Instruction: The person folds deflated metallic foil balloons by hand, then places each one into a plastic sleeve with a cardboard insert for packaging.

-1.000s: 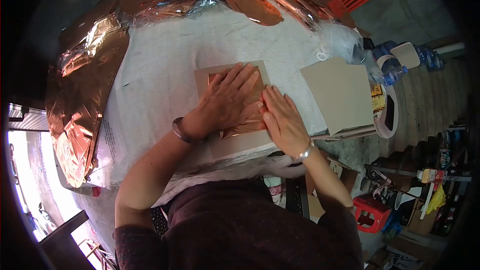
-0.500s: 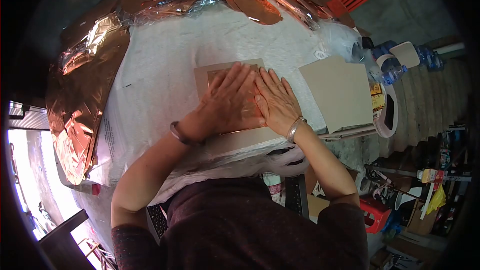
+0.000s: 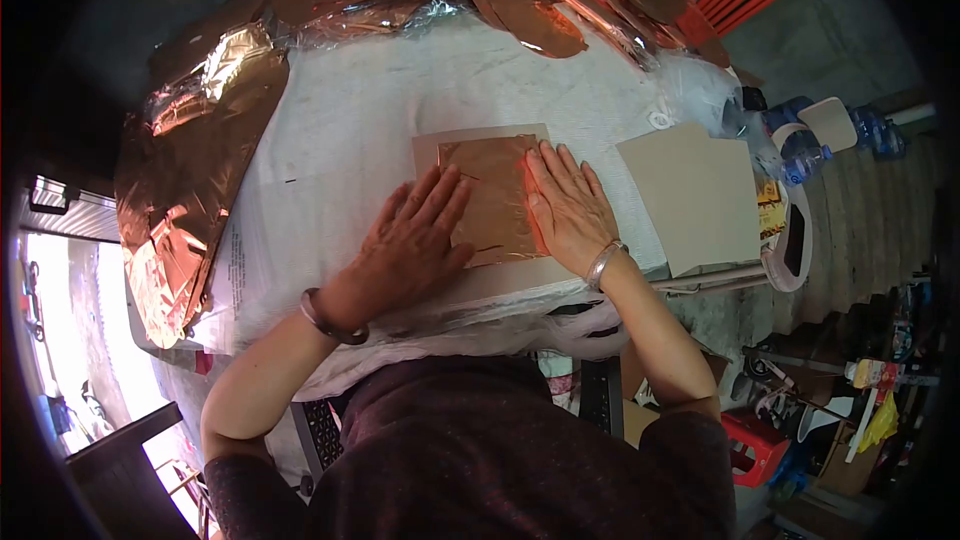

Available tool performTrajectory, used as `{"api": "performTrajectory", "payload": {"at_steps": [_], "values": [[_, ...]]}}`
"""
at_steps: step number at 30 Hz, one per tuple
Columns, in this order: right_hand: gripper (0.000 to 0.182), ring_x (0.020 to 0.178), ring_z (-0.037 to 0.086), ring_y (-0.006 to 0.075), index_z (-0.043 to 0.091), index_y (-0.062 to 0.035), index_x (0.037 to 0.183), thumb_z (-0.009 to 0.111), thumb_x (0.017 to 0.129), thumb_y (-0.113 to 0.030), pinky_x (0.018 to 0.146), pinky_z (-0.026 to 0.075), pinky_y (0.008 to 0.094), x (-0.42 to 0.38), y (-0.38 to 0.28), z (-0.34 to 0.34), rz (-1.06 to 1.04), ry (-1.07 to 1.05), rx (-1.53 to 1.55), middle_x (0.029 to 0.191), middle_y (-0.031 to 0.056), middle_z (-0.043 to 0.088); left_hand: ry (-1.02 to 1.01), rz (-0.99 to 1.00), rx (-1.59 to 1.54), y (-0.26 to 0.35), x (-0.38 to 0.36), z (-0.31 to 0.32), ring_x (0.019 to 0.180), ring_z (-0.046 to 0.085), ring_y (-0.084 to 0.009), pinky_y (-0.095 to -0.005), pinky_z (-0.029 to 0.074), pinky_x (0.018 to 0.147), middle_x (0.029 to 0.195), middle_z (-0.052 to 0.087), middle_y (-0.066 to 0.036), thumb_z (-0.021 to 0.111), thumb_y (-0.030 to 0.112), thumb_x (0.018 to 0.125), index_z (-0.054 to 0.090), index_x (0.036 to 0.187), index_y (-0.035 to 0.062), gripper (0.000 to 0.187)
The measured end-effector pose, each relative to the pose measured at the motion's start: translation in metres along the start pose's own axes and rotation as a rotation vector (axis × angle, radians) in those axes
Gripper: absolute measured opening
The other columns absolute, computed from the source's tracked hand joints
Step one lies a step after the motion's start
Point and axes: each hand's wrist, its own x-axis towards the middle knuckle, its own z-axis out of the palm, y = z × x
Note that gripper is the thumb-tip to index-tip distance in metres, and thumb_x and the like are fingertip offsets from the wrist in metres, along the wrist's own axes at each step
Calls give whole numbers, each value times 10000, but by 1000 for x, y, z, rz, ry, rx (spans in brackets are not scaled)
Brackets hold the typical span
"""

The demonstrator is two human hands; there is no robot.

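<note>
Grey concrete point(image 3: 850, 35) beyond worktop's point(image 3: 370, 90) far edge, bright daylight point(image 3: 95, 285) past left edge, ridged surface point(image 3: 845, 230) off right edge, red stool point(image 3: 765, 452) beyond near right corner.

Left hand point(image 3: 410, 240) has shifted from the middle of the copper foil point(image 3: 495, 200) to its left edge, leaving the middle exposed. Right hand point(image 3: 572, 208), near the left half a second ago, now lies apart from it.
</note>
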Motion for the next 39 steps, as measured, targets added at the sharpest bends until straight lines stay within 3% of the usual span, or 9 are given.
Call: {"api": "performTrajectory", "payload": {"at_steps": [5, 13, 15, 16, 19, 22, 29, 32, 39], "values": [[544, 1446, 210, 270, 269, -103, 1499, 342, 996, -299, 1177, 137, 418, 0, 0, 1, -5, 3, -1, 1558, 103, 253, 147, 32, -69, -9, 20, -3, 1417, 255, -352, -482, 238, 1132, 1502, 296, -229, 570, 562, 855, 331, 1424, -32, 857], [541, 1430, 245, 295, 305, -80, 1481, 383, 989, -289, 1168, 165, 425, 1, 4, 0, -30, 46, 11, 1534, 149, 289, 134, 21, -22, -10, 21, 11, 1399, 276, -382, -465, 237, 1136, 1484, 313, -247, 565, 656, 811, 329, 1418, -46, 958], [520, 1324, 422, 281, 359, -50, 1448, 472, 970, -223, 1100, 317, 418, -1, 7, -2, 10, 220, 322, 1426, 194, 435, 122, 9, -29, -10, 21, 12, 1396, 279, -385, -468, 238, 1135, 1479, 318, -249, 561, 662, 810, 333, 1415, -47, 960], [520, 1324, 422, 281, 359, -50, 1448, 472, 970, -223, 1100, 317, 418, -3, 8, -6, 6, 217, 312, 1426, 194, 435, 117, 5, -33, -10, 22, 13, 1398, 275, -387, -469, 236, 1136, 1479, 315, -253, 562, 665, 805, 332, 1414, -50, 967], [445, 885, 607, 138, 437, 22, 1360, 532, 972, -173, 758, 520, 275, -8, 22, -10, 348, 189, 718, 1104, 93, 616, 113, -3, -45, -12, 21, 16, 1400, 266, -389, -470, 231, 1137, 1479, 310, -258, 571, 670, 793, 332, 1412, -54, 982], [399, 820, 605, 129, 490, 29, 1303, 539, 976, -194, 696, 516, 261, -12, 19, -40, 620, -26, 1081, 1034, 73, 617, 125, 3, -54, -12, 20, 17, 1403, 260, -388, -469, 226, 1140, 1480, 308, -256, 586, 669, 781, 334, 1411, -57, 994], [289, 842, 616, 121, 600, -26, 1121, 634, 931, -241, 751, 513, 264, 19, 35, -31, 692, -415, 1517, 963, 48, 642, 171, -8, -133, -12, 21, 20, 1405, 267, -370, -474, 231, 1137, 1485, 310, -240, 628, 649, 762, 363, 1399, -57, 987], [358, 758, 609, 104, 630, 17, 1068, 689, 888, -287, 661, 481, 246, 27, 1, -38, 722, -243, 1454, 867, 21, 651, 260, 1, -108, -13, 20, 27, 1378, 320, -370, -468, 266, 1120, 1454, 365, -237, 672, 616, 730, 408, 1370, -60, 968], [183, 822, 608, 92, 694, -42, 957, 685, 890, -211, 775, 484, 269, 30, 26, -19, 477, -410, 1245, 875, 5, 677, 367, 84, -73, -18, 18, 27, 1344, 384, -359, -479, 318, 1084, 1396, 422, -278, 600, 636, 796, 467, 1307, -73, 885]]}}
